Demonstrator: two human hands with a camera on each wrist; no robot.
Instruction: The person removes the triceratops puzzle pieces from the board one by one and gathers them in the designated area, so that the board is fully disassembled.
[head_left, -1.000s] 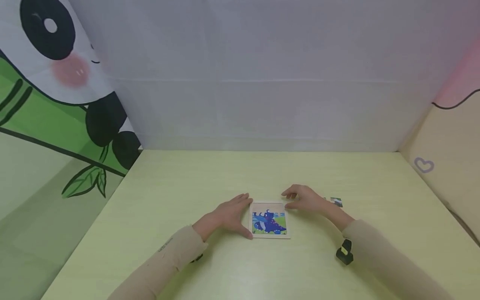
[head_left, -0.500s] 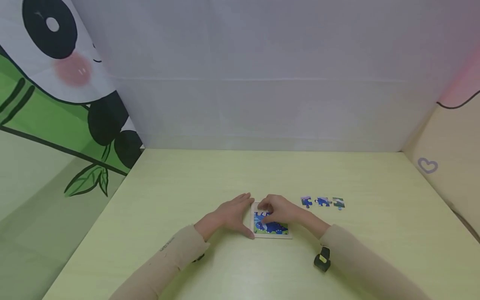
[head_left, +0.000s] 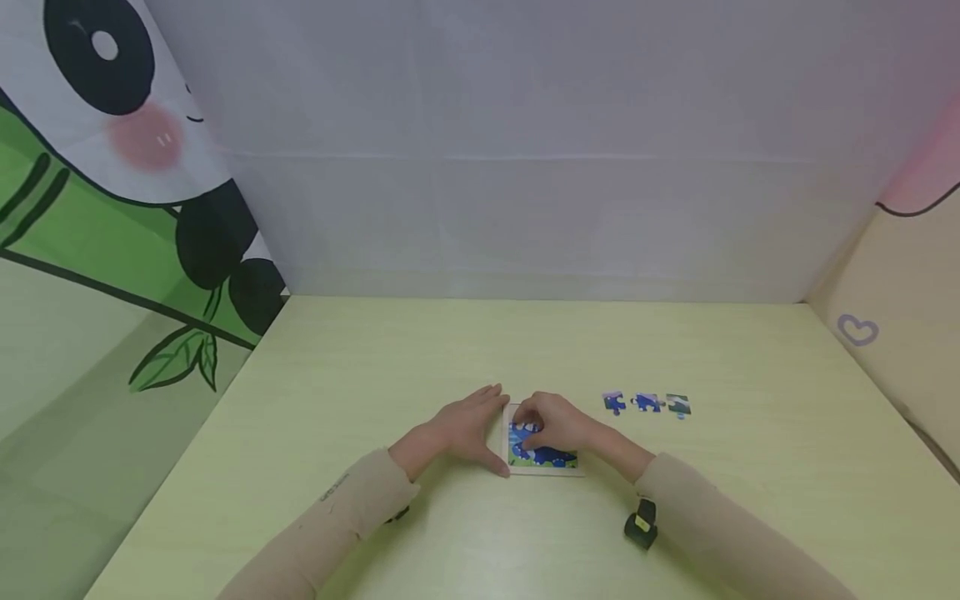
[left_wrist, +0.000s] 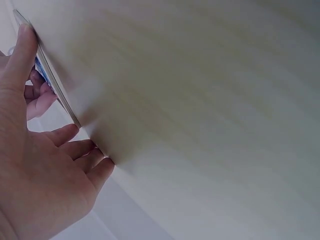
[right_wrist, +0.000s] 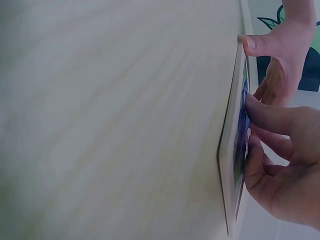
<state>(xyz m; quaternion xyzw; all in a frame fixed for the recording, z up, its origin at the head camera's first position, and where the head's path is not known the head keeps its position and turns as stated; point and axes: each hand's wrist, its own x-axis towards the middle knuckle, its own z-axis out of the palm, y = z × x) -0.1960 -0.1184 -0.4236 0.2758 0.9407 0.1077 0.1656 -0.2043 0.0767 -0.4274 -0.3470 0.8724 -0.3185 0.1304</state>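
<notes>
A small jigsaw puzzle with a blue dinosaur picture lies in a pale tray on the table. My left hand is spread along the tray's left side, thumb at the near corner and fingertips at the far one. My right hand is over the upper part of the puzzle, thumb and fingers bent down onto it. In the right wrist view a light edge of a puzzle piece shows between the fingertips; most of it is hidden. The right thumb touches the picture.
Three loose puzzle pieces lie in a row to the right of the tray: a left piece, a middle piece and a right piece. Behind the pale table stands a grey-white cloth wall.
My right hand has moved left from beside the tray onto the upper part of the puzzle, uncovering the loose pieces. It has barely moved since half a second ago. My left hand stays put.
</notes>
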